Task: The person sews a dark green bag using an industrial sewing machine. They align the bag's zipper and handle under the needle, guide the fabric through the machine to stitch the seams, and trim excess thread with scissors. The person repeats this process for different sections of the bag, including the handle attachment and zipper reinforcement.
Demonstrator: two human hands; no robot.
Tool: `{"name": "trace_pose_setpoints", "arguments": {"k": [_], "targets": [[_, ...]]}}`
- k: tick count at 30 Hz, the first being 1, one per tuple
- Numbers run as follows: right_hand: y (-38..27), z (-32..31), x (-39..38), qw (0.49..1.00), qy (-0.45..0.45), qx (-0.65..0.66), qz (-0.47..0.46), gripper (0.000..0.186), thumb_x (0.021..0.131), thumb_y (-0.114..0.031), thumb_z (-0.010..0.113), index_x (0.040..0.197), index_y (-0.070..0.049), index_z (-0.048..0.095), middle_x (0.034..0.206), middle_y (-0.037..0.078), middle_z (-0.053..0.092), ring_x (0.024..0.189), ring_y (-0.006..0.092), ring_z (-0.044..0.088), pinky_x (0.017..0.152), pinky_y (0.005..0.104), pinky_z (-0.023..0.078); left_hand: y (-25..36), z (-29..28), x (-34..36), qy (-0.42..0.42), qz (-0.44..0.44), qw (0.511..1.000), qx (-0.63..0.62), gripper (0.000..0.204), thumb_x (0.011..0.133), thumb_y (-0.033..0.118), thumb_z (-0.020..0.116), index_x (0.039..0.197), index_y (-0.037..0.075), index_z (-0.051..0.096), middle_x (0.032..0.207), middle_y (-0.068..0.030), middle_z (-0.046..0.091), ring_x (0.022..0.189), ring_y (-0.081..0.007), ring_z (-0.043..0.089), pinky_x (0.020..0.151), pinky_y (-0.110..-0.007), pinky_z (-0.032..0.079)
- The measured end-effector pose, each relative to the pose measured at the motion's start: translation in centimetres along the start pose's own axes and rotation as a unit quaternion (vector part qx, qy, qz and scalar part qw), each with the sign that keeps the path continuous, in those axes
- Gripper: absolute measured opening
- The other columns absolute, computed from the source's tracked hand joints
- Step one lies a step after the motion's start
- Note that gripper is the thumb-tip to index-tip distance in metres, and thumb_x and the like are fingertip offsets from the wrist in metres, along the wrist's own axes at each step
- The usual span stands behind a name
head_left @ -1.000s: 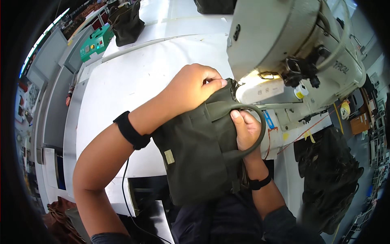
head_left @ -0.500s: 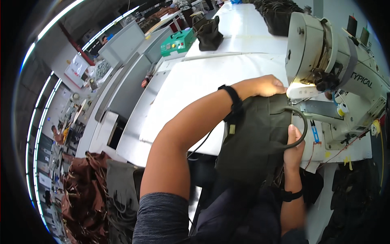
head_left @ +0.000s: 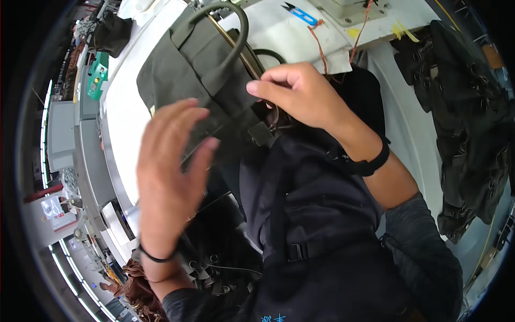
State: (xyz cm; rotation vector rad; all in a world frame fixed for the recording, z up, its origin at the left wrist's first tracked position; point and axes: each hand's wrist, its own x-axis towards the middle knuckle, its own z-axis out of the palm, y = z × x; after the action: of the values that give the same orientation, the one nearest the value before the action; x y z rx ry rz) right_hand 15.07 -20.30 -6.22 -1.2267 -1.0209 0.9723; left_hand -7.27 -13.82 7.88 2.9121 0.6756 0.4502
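A dark olive handbag (head_left: 185, 64) lies tilted across the white table's front edge and my lap. It has a tube-like handle (head_left: 244, 32) and a zipper (head_left: 244, 53) along its right side. My right hand (head_left: 306, 94) is closed at the zipper side, thumb over the edge and other fingers curled. Just below it hang the zipper's loose end (head_left: 276, 117) and a small dark tab (head_left: 260, 133). My left hand (head_left: 174, 145), slightly blurred, hovers over the bag's lower left part with its fingers apart and nothing in them.
Blue thread snips (head_left: 300, 14) lie on the table beside the sewing machine's base (head_left: 348, 11). Orange threads (head_left: 319, 45) trail over the edge. Dark bags (head_left: 466, 118) hang at right; brown leather pieces (head_left: 139, 290) lie at lower left. A green box (head_left: 97, 75) stands far left.
The bag has come away from the machine's needle area toward me and turned, its zipper side now showing. My left hand has let go of it. My view has swung down and right.
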Motion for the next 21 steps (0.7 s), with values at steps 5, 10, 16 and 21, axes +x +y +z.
{"name": "trace_pose_setpoints", "arguments": {"k": [5,10,16,21], "targets": [[-1.8,1.9,-0.8,0.97,0.008,0.204,0.134,0.03,0.1,-0.029,0.078,0.088,-0.001,0.078,0.073,-0.001,0.067,0.061,0.0042,0.052,0.054,0.0232,0.039,1.5,8.2,-2.3,0.107,0.005,0.993,0.042,0.049,0.085,0.007,0.081,0.132,0.01,0.067,0.14,-0.0082,0.07,0.134,-0.0318,0.062,0.119,-0.049,0.04],[-2.0,1.8,-0.9,0.963,-0.01,0.226,0.148,0.03,0.101,-0.033,0.078,0.098,-0.003,0.079,0.082,-0.001,0.072,0.066,0.0037,0.058,0.059,0.0213,0.042,-1.0,10.8,-1.9,0.218,0.049,0.973,0.058,0.049,0.085,0.001,0.075,0.132,0.011,0.069,0.135,-0.0054,0.074,0.131,-0.0278,0.066,0.117,-0.045,0.042],[-1.4,1.1,-0.9,0.985,0.013,0.164,0.051,0.026,0.102,-0.025,0.075,0.097,0.0,0.08,0.075,-0.005,0.065,0.067,0.0025,0.055,0.06,0.0221,0.042,-1.9,10.3,-1.2,0.2,0.083,0.973,0.078,0.038,0.085,0.002,0.075,0.121,0.012,0.075,0.129,-0.0036,0.076,0.126,-0.0255,0.068,0.116,-0.044,0.042],[-0.3,1.4,-0.6,0.985,0.006,0.162,0.066,0.025,0.1,-0.025,0.079,0.09,-0.002,0.077,0.074,-0.005,0.063,0.064,0.0025,0.052,0.057,0.022,0.038,-2.2,10.4,-1.6,0.193,0.065,0.974,0.103,0.037,0.086,0.014,0.082,0.122,0.017,0.076,0.126,0.0019,0.076,0.122,-0.0215,0.069,0.116,-0.044,0.039]]}}
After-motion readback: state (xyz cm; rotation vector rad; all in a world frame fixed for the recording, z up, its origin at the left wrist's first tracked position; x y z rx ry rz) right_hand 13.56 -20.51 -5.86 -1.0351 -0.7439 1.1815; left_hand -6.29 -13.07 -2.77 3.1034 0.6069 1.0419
